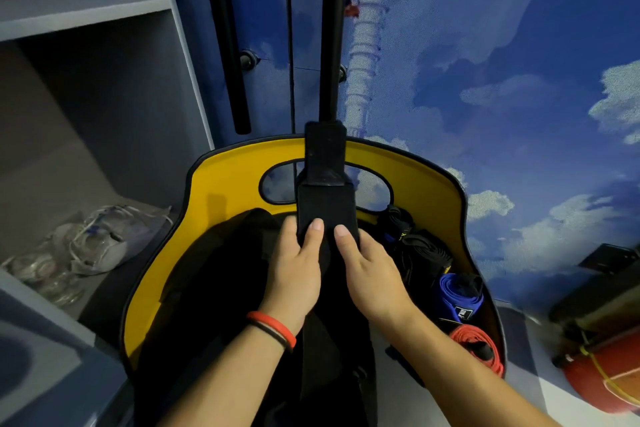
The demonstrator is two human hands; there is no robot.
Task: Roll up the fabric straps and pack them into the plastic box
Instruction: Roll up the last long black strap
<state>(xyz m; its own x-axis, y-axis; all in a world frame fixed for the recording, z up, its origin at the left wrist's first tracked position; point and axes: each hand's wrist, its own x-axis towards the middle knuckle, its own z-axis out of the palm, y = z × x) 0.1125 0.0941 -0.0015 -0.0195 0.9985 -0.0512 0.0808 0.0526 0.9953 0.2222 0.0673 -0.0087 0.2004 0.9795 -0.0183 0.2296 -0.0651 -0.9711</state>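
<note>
A wide black fabric strap (326, 208) hangs down from above into a yellow-walled container (221, 177). Both hands grip its lower end: my left hand (298, 263) holds the left edge with the thumb on top, and my right hand (367, 270) holds the right edge the same way. Inside the container, on the right, lie a rolled blue strap (457, 295), a rolled red strap (476, 343) and several black rolled straps (415, 246). Black fabric (221, 274) fills the container's left side.
A grey shelf unit (86, 10) stands at the left, with clear plastic bags (86, 239) on its lower board. Black poles (225, 35) rise behind the container. An orange ball (602, 374) and a dark case (602, 302) sit at the right.
</note>
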